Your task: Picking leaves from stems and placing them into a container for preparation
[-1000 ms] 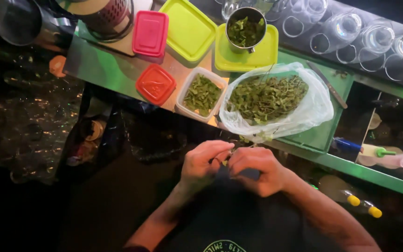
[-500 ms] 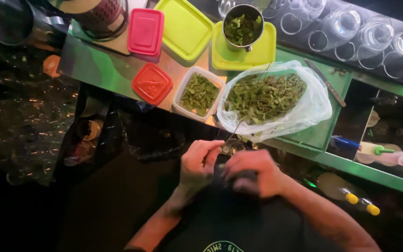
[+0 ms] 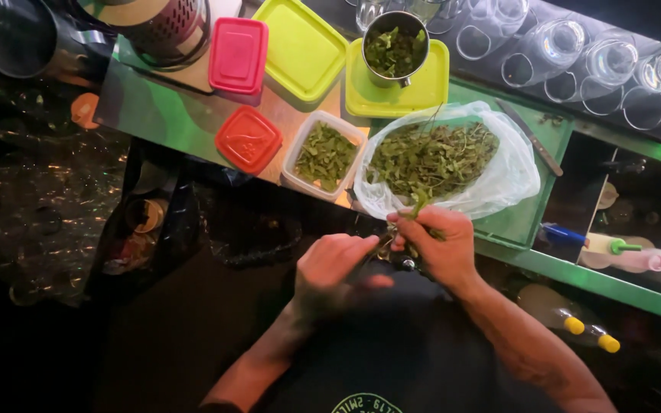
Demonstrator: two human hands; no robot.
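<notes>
My right hand [image 3: 436,248] pinches a green herb sprig [image 3: 421,205] beside the herb-filled plastic bag [image 3: 499,180]; my left hand [image 3: 332,264], fingers curled, grips nothing I can make out.

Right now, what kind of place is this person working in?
Probably a bar's prep counter: rows of upturned glasses line the back, squeeze bottles sit on a lower shelf, and the right hand picks herb sprigs from a plastic bag.

Right hand [image 3: 439,248] pinches green herb sprig [image 3: 420,205] at frame centre, just below plastic bag of herbs [image 3: 437,157]; left hand [image 3: 333,265] beside it, fingers curled.
</notes>
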